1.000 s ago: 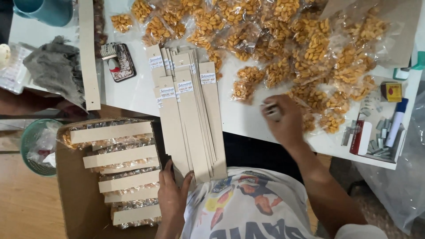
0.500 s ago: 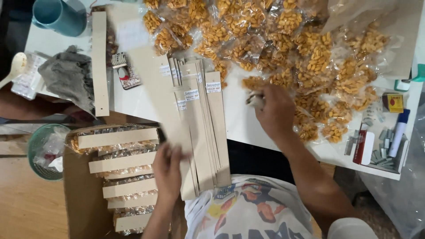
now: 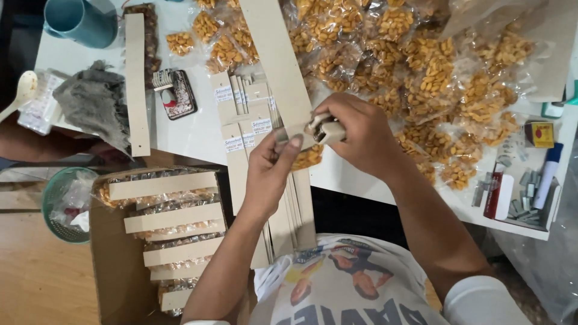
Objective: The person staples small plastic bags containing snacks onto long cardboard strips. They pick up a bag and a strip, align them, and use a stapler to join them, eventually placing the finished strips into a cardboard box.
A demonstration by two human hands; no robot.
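Observation:
My right hand [image 3: 361, 135] grips a small stapler [image 3: 324, 128] and presses it against a long cardboard strip [image 3: 278, 66] that runs up the table. My left hand [image 3: 272, 171] pinches the same strip just left of the stapler, with a small clear bag of orange snacks [image 3: 308, 156] held under it. Below my hands lies a stack of more cardboard strips [image 3: 250, 129] with white labels, reaching down to my lap.
Many small snack bags [image 3: 421, 66] cover the white table. A cardboard box [image 3: 108, 265] at lower left holds finished strips with bags. A grey cloth [image 3: 96, 102], blue cup [image 3: 81, 21], green basket [image 3: 63, 204] and a tray of staples and markers [image 3: 524, 192] lie around.
My left hand has risen from the strip stack to lift one strip. My right hand has brought the stapler and a bag from the pile over to that strip.

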